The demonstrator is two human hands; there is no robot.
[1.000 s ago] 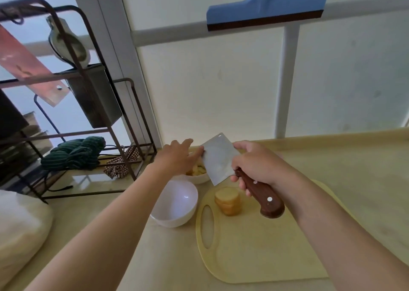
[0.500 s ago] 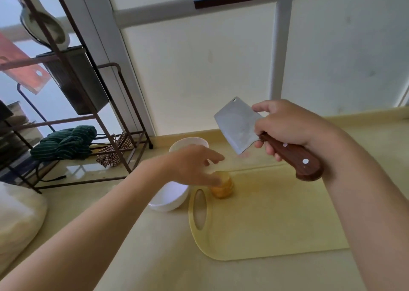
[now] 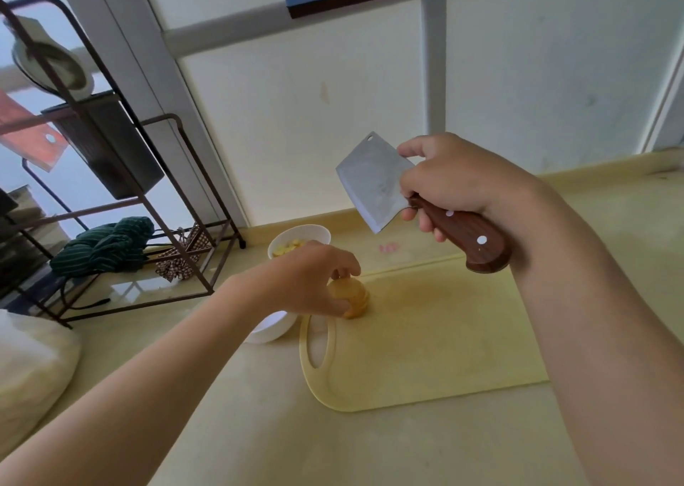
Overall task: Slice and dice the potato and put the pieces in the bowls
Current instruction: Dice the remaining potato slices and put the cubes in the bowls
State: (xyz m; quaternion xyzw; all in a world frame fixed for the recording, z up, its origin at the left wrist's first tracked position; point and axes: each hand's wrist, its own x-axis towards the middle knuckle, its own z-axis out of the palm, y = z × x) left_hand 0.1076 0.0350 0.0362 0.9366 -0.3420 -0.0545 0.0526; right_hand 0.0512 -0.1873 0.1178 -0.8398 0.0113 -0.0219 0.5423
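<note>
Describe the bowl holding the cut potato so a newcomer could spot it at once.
Start at the yellow cutting board on the counter. Two white bowls stand off its left end. The one wanted is the farther bowl, near the wall by the rack foot; it holds yellow potato pieces, while the nearer bowl shows none in its visible part.

The potato (image 3: 353, 297) is a short stack of round, pale yellow slices, leaning a little, at the left end of the cutting board (image 3: 425, 348) by its slot, pinched by the left hand (image 3: 314, 278); beyond it a white bowl (image 3: 315, 231) stands upright holding yellow pieces (image 3: 288, 247); a second white bowl (image 3: 275, 328), just left of the board, is mostly hidden under the wrist; the right hand (image 3: 451, 178) grips the cleaver (image 3: 370, 182), raised clear above the board.
</note>
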